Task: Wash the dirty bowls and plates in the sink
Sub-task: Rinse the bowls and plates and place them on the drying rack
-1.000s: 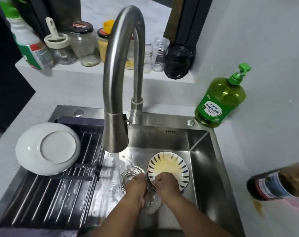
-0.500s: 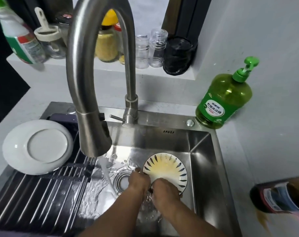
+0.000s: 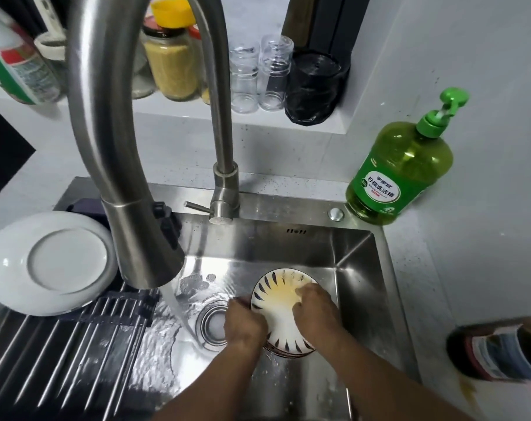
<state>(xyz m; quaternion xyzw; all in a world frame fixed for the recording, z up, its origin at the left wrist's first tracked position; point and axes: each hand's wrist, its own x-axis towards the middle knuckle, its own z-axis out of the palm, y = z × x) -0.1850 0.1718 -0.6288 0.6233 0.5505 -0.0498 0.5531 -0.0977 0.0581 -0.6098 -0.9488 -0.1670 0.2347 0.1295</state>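
- Draining upside down on the rack at far left sits a white plate (image 3: pixel 50 262), well apart from both hands.
- Water from the faucet (image 3: pixel 142 238) falls just left of the left hand (image 3: pixel 244 325), whose curled fingers grip the striped plate's (image 3: pixel 280 323) left rim.
- Right hand (image 3: pixel 315 311) rests on the plate's yellow-stained face, fingers bent, apparently rubbing; whether it holds anything I cannot tell.
- Plate tilts toward the camera, inside the sink (image 3: pixel 358 268), right of the stream.

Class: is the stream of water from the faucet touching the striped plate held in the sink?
Apart. The head view shows the water stream falling left of the drain, with bare steel between it and the striped plate.
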